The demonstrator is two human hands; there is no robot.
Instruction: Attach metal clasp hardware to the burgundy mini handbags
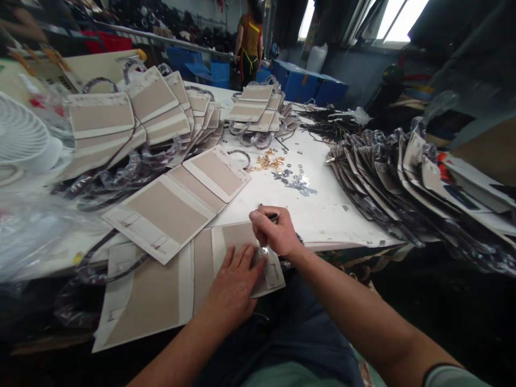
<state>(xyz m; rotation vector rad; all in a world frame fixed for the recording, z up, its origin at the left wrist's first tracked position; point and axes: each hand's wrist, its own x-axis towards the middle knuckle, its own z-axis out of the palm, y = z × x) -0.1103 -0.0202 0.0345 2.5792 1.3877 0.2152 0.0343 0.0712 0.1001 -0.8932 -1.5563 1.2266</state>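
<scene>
A long beige bag panel (157, 293) with pale borders lies across the table's front edge. My left hand (231, 279) rests flat on its right part, fingers slightly spread. Close to these fingertips is a small shiny metal piece (264, 250) on the panel. Just above it, my right hand (276, 228) is closed around a slim tool with a dark handle (273, 217); its working end is hidden by my fingers. Another bag panel (165, 212) overlaps the first at the upper left. A plastic-wrapped bag handle (115, 277) loops out at the left.
Gold fittings (268, 161) and silver metal plates (300, 183) lie loose beyond my hands. Stacked panels (161, 110) stand at the left, and a row of panels (374, 177) at the right. A white fan (24, 131) is far left. A person (250, 45) stands behind the table.
</scene>
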